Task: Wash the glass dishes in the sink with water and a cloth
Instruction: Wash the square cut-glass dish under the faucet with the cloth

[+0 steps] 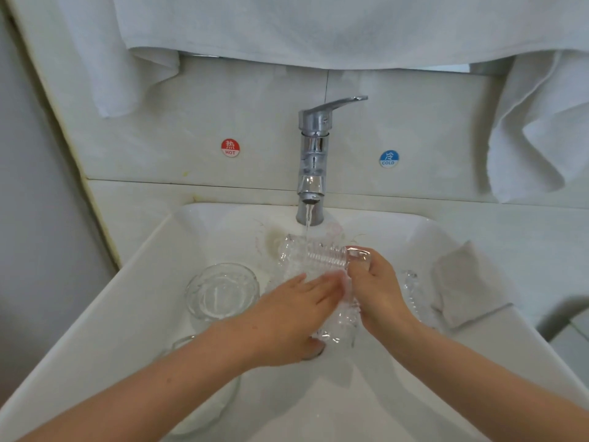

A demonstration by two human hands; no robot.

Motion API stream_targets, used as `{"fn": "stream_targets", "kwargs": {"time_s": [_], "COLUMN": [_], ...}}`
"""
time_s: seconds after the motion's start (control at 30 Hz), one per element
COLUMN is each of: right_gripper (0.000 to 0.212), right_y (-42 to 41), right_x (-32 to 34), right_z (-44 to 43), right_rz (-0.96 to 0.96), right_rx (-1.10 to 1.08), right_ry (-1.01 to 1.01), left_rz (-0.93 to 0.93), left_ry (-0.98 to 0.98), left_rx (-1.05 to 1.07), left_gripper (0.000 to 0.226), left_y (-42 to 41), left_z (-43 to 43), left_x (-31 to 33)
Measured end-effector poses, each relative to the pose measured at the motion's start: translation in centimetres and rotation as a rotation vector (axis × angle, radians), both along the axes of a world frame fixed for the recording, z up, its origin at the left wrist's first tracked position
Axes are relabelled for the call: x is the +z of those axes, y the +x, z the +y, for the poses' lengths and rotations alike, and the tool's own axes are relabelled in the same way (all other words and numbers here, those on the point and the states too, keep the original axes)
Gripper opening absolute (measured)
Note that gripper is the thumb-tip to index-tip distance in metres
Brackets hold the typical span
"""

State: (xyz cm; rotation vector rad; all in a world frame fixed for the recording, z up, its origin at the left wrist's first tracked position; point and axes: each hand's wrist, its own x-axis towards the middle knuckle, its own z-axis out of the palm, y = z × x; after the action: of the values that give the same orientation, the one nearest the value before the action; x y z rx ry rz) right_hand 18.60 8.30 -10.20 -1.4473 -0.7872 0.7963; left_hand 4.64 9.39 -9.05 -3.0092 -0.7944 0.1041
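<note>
The right hand point(379, 288) grips the ribbed dish point(322, 256) tilted under the twelve-o'clock stream point(307, 221) so flat-fingered left hand point(287, 317) rubs it.

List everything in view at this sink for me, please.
tap: one, chrome, behind sink, running
hot sticker: one, red, left of tap
cold sticker: one, blue, right of tap
towel: count unclear, white, hanging above
sink: one, white, centre
ribbed glass dish: one, clear, under the stream
glass bowl: one, clear, sink's left
other glassware: count unclear, clear, right of grips
cloth: one, pale, sink's right rim
left grip: one, bare hand, fingers flat on dish
right grip: one, bare hand, holding dish's end
</note>
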Motion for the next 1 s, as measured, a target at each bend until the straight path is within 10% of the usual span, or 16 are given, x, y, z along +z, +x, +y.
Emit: {"fn": "stream_targets", "kwargs": {"time_s": [0.3, 0.53, 0.83, 1.0], "right_gripper": [0.026, 0.029, 0.037, 0.033], "right_y": [-0.3, 0.3, -0.2, 0.3], "right_x": [0.8, 1.2, 1.0, 1.2], "right_z": [-0.4, -0.4, -0.7, -0.4], "right_rz": [0.151, 0.304, 0.358, 0.46], "right_rx": [0.051, 0.034, 0.123, 0.121], "right_ry": [0.065, 0.08, 0.104, 0.07], "left_rz": [0.084, -0.307, -0.224, -0.463], "left_ry": [0.27, 0.336, 0.368, 0.216], "left_rx": [0.174, -0.185, 0.141, -0.16], "left_gripper": [0.089, 0.061, 0.103, 0.055], "left_y": [-0.8, -0.6, -0.9, -1.1], "left_z": [1.0, 1.0, 1.3, 1.7], "left_x": [-0.3, -2.0, -1.4, -1.9]}}
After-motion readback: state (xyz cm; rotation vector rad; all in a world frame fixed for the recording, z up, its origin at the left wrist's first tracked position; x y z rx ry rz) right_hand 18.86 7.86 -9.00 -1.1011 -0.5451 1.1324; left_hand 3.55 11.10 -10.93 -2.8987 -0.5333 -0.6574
